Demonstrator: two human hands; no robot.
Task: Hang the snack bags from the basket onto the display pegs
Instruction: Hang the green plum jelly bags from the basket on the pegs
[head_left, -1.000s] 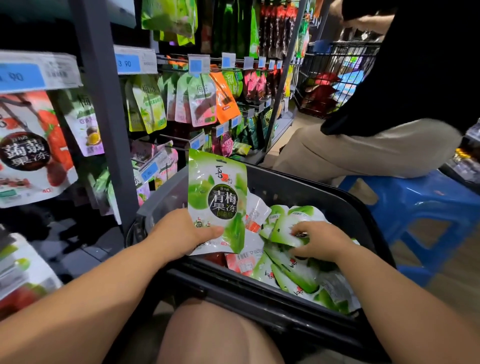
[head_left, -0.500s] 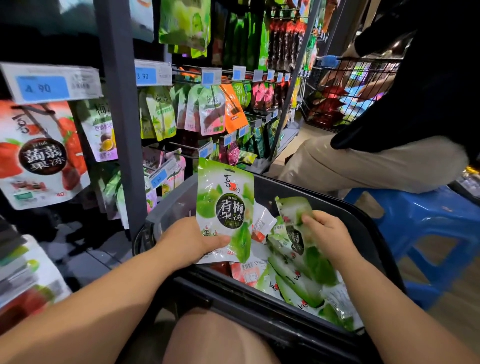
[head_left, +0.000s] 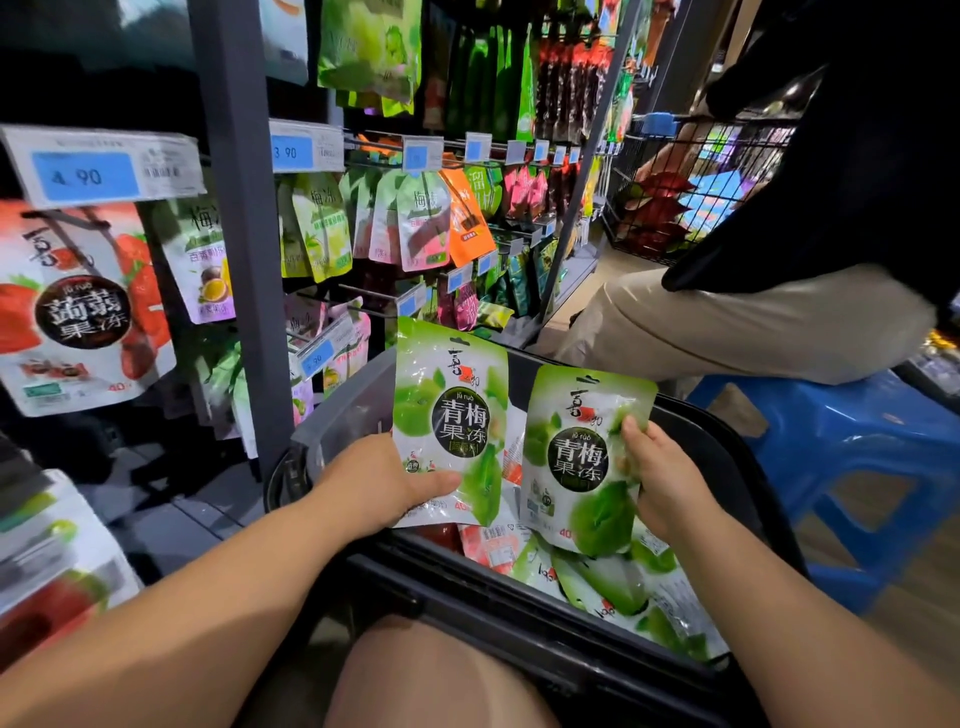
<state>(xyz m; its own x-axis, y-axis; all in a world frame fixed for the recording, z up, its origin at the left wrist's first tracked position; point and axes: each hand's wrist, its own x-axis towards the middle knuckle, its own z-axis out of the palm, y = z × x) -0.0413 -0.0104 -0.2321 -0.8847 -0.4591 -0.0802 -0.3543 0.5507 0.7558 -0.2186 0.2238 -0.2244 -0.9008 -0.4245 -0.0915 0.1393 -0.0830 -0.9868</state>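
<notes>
While the basket (head_left: 343, 410) holds green bags (head_left: 608, 582), left hand (head_left: 379, 483) and right hand (head_left: 670, 483) each grip one.

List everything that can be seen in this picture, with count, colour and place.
Basket: one, dark grey, low centre.
Left plum jelly bag: one, green and white, upright over the basket.
Right plum jelly bag: one, green and white, beside it.
Loose snack bags: several, green and red, in the basket.
Strawberry jelly bag: one, red, hanging far left.
Hanging snack bags: many, mixed colours, centre back.
Price tags: several, blue and white, above the hanging bags.
Stool: one, blue, right, under another person.
Wire cart: one, black, back right.
Left hand: one, grips the left bag's bottom.
Right hand: one, grips the right bag's side.
</notes>
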